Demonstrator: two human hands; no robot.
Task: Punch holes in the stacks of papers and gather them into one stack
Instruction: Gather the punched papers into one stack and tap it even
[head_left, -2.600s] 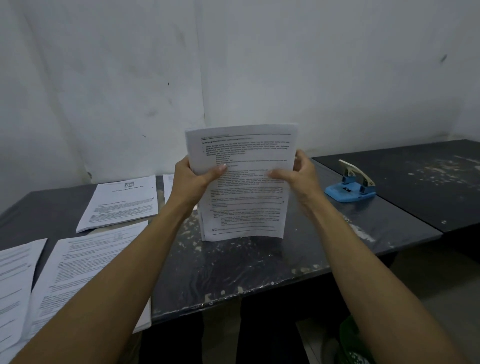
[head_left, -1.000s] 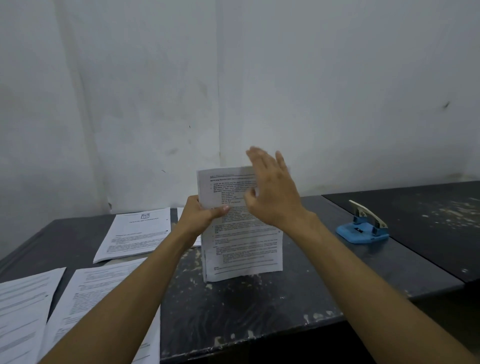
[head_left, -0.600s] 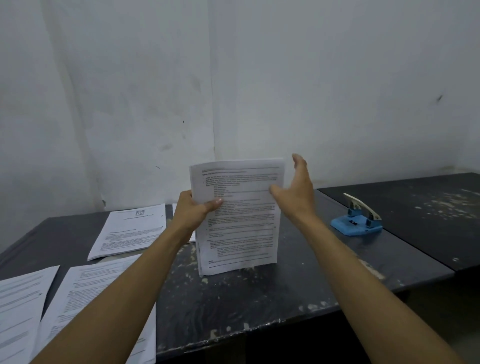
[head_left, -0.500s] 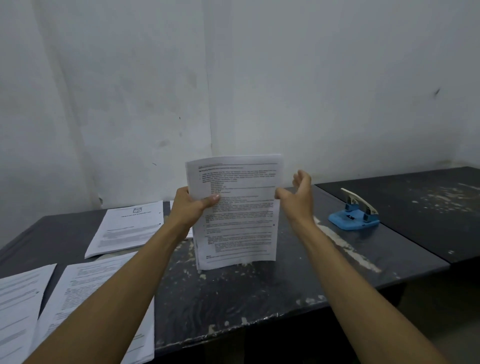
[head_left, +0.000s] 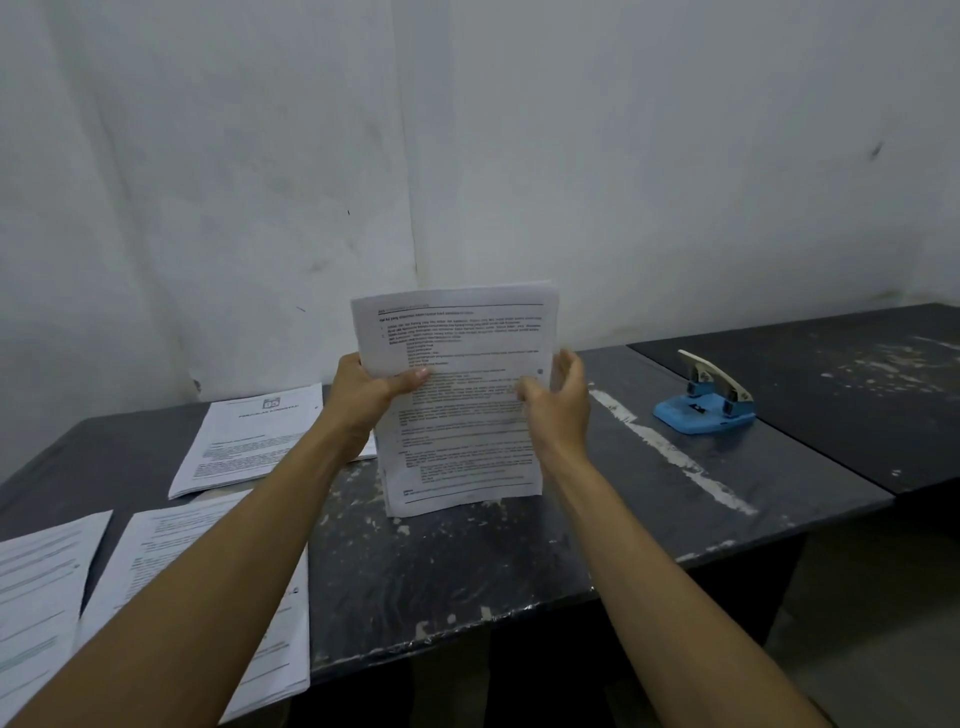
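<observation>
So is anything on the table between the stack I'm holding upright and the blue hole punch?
Nothing visible. The held stack stands on the table, and the stretch of tabletop running right to the hole punch holds only pale scuff marks.

We see white paper stacks (head_left: 457, 400) with black printed text, one (head_left: 249, 436) bearing a small blue logo. The bench (head_left: 467, 561) is dark grey, scuffed with pale flecks and a whitish streak. Hole punch (head_left: 704, 402): blue base, cream lever. Wall (head_left: 571, 156): off-white, smudged.

Blurred with motion: right hand (head_left: 558, 402) at the upright paper stack's (head_left: 462, 415) edge, grip unclear. Cut off by the left edge: nearest flat stack (head_left: 36, 597). Print too small to read.
</observation>
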